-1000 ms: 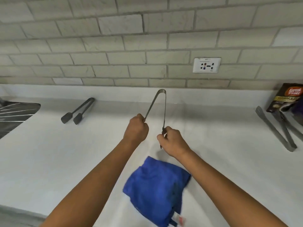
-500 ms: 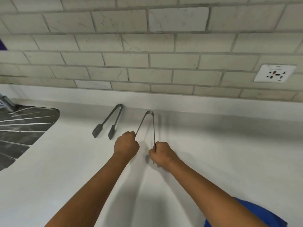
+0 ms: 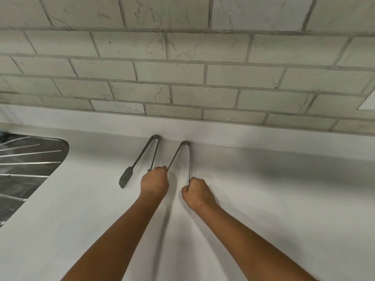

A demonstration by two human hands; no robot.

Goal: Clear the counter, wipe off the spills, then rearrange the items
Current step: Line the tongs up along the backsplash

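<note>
a: at the back of the counter (image 3: 263, 199), against the low white upstand, lies a pair of metal tongs (image 3: 183, 157) with its bend pointing at the wall and its two arms spreading toward the person.

b: who has hold of it?

a: both hands. the left hand (image 3: 154, 182) is curled in a fist round the end of the left arm of the tongs, and the right hand (image 3: 197, 192) is curled round the end of the right arm. the tips of the tongs are hidden inside the fists.

b: are the tongs down on the surface or lifted?

a: the bend looks to be touching the foot of the upstand; whether the arms rest flat on the counter i cannot tell.

b: anything next to them?

a: just to the left, a second pair of tongs (image 3: 142, 159) lies on the counter, also with its bend at the upstand. its ribbed dark tip points toward the person; its other tip is partly behind the left hand.

b: any containers?

a: only the steel sink drainer (image 3: 30, 165) at far left, set into the counter, ridged; nothing visible sits on the part in view.

b: and behind?

a: a wall of pale marbled tiles (image 3: 182, 74), with the corner of a white plate (image 3: 368, 103) at the right edge.
</note>
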